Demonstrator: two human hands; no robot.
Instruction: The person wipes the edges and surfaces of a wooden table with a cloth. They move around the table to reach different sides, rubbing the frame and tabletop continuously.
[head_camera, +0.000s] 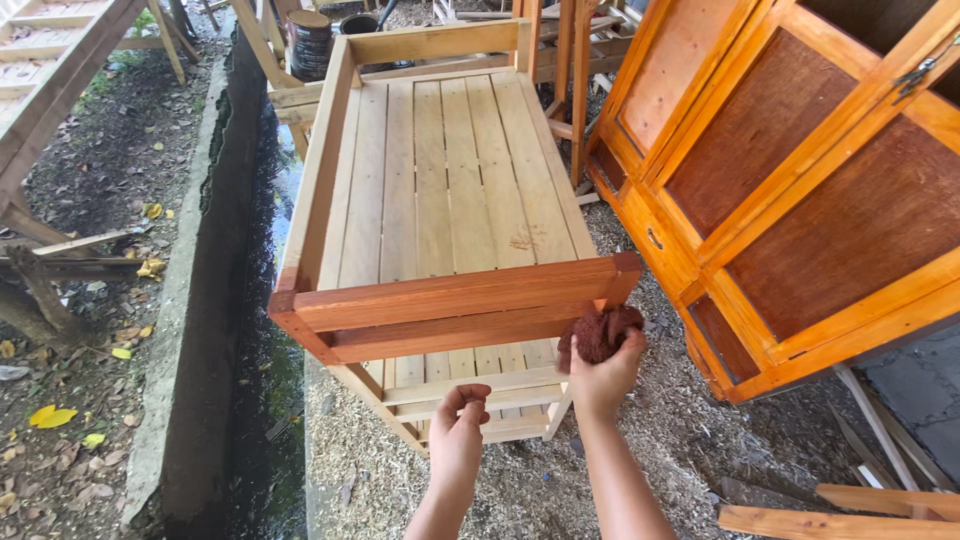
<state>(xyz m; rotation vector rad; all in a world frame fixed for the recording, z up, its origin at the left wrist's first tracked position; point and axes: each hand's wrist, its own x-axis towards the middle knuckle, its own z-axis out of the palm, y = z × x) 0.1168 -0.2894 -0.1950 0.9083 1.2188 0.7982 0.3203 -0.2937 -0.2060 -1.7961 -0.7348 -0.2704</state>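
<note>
A slatted wooden frame (450, 180), like a small bed or rack, stands in front of me. Its near end rails (450, 295) are stained reddish-brown while the slats behind are pale bare wood. My right hand (603, 375) grips a dark reddish rag (598, 332) and presses it against the near right corner of the frame, just under the upper rail. My left hand (457, 432) hovers lower and to the left, below the stained rails, fingers loosely curled with nothing in them and touching nothing.
An orange varnished cabinet (800, 190) lies tilted close on the right. Sawdust covers the ground (520, 480). A concrete kerb (185, 300) and wet gutter run along the left. Loose planks (840, 515) lie at bottom right; a dark can (308, 40) stands behind.
</note>
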